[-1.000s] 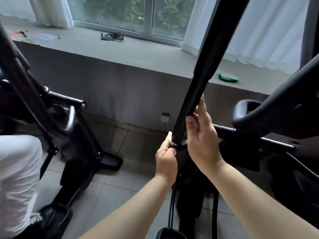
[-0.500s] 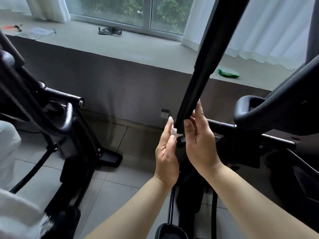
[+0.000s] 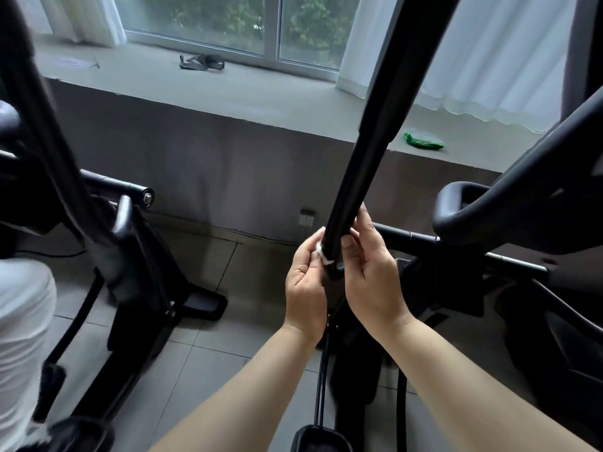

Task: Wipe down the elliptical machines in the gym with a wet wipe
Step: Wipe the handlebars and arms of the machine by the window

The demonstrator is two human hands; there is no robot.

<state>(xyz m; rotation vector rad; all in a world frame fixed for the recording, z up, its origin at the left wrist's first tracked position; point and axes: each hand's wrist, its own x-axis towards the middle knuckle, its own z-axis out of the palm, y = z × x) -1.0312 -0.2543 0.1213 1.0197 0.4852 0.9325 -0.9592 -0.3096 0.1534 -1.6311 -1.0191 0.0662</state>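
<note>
1. White wet wipe [image 3: 321, 256], bunched small, sits against the left side of the black swing arm [image 3: 375, 125]. It is at the arm's lower end, just toward five o'clock from the middle of the view.
2. Left hand [image 3: 306, 285]: its grip is pinched on the wipe, thumb and fingertips pressing it to the tube. Right hand [image 3: 372, 275]: its grip is closed round the same tube from the three o'clock side, fingers behind, thumb in front.
3. Judging from that, the step in hand is the bottom of this one arm. No wet sheen shows, so I cannot tell how much of the tube above is done.
4. Likely left on this machine are the curved handle [image 3: 443, 220] at three o'clock and the pedal [image 3: 321, 440] at six.
5. At nine o'clock a second elliptical [image 3: 137, 256] stands apart from both hands and probably awaits its turn, so the task looks far from finished.
6. On the window ledge [image 3: 261, 102] a green packet [image 3: 423, 140] lies at two o'clock and a grey strap [image 3: 202, 62] at eleven.
</note>
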